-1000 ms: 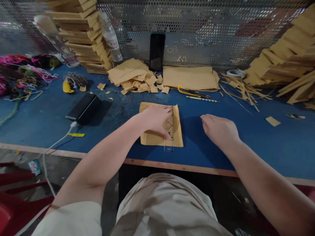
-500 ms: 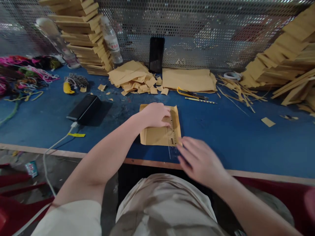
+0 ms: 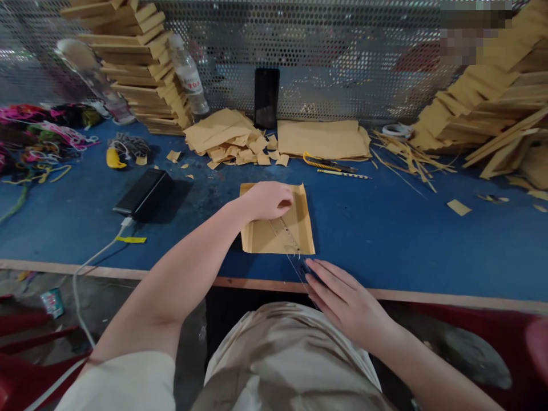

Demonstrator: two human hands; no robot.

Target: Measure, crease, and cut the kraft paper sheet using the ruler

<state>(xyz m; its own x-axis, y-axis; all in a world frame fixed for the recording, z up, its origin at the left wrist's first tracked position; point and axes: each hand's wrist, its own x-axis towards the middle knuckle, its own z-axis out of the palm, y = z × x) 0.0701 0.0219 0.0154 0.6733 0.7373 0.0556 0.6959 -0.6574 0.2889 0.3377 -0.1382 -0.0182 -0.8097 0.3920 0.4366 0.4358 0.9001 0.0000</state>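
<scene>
Blue table (image 3: 406, 240): the flat brown paper envelope (image 3: 261, 242) lies under my left hand (image 3: 265, 201), whose bent fingers press its far half; cannot tell if they pinch anything. The clear plastic ruler (image 3: 286, 237) has swung from straight to slanting, so its edge now crosses the envelope diagonally. My right hand (image 3: 346, 299) has come back near, fingers open, tips touching the ruler's near end.

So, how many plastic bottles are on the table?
2. The left bottle leans left of the paper stack; the right bottle stands against its right side. Others may be hidden behind the stacks.
</scene>
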